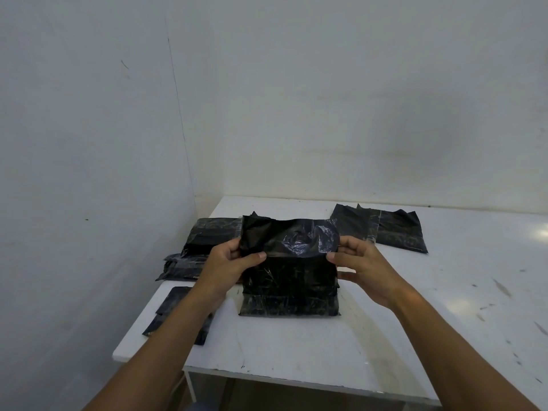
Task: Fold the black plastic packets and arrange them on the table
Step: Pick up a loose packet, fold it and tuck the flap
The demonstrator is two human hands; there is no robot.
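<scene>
Pale grey-white walls (296, 99) are seen meeting in a corner behind a white, scuffed tabletop (444, 307). Near the middle of that tabletop a crinkled black plastic packet (289, 283) is held at both sides. Its lower edge rests on the surface, and its upper part stands up off it, bent along a crease at the level of the thumbs.

The left hand (234, 262) is closed on the packet's left edge, with the thumb pressed on the front and the fingers curled behind. The right hand (360, 266) pinches the right edge in the same manner, thumb in front. Both forearms are extended from the bottom of the view.

Behind the left hand, a stack of black plastic packets (204, 247) is laid by the table's far left edge (how many are in it cannot be told). Nearer, along the left edge and partly hidden by the left forearm, two flat black packets (173, 307) are laid overlapping. At the far right, well apart from the held one, a pair of flat black plastic packets (385, 229) is spread overlapping, close to the wall.
</scene>
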